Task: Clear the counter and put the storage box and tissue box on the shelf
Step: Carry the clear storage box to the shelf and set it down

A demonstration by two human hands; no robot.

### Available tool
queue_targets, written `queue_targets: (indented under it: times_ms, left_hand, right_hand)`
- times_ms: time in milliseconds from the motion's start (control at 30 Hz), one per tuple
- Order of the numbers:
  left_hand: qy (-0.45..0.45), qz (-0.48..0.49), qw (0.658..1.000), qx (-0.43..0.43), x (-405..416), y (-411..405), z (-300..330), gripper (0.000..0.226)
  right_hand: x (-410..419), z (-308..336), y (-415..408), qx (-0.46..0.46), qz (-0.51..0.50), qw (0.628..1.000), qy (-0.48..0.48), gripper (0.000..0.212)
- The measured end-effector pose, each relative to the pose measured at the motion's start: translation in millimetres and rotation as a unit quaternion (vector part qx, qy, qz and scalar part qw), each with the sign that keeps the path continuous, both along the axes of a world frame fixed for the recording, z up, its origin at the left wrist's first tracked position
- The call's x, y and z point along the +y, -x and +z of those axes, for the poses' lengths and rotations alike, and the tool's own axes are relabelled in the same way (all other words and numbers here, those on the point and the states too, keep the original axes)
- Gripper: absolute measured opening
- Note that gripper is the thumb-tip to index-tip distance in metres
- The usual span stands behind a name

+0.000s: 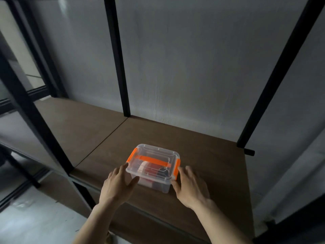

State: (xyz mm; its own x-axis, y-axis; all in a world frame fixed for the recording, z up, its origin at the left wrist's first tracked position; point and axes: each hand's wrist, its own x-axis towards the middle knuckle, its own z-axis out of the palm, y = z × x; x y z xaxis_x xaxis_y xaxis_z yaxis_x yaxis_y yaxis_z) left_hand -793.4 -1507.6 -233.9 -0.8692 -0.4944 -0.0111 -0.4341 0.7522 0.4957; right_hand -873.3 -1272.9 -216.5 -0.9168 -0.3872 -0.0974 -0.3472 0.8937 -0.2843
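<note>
A clear plastic storage box (153, 166) with an orange handle and orange side clips stands on the brown wooden shelf board (211, 155), near its front edge. Red, pale and dark items show dimly through its walls. My left hand (119, 186) lies against the box's left side, fingers spread, thumb at the front corner. My right hand (189, 187) rests at its right side by the orange clip, fingers apart. Both hands touch or nearly touch the box without closing around it. No tissue box is in view.
Black metal uprights (117, 57) (279, 71) frame the shelf bay, another post (38, 110) stands front left. A second brown board (73, 127) adjoins on the left. A grey wall (193, 67) backs the shelf. Pale floor (38, 222) lies below left.
</note>
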Motion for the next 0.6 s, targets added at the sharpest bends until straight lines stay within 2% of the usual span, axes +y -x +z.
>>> queue_targets:
  times_ms: [267, 600]
  left_hand:
    - [0.128, -0.012, 0.992, 0.003, 54, -50, 29, 0.084]
    - [0.146, 0.021, 0.989, -0.013, 85, -97, 41, 0.092]
  right_hand:
    - [39, 16, -24, 0.018, 0.071, 0.997, 0.006, 0.068]
    - [55, 28, -50, 0.011, 0.125, 0.992, 0.033, 0.067]
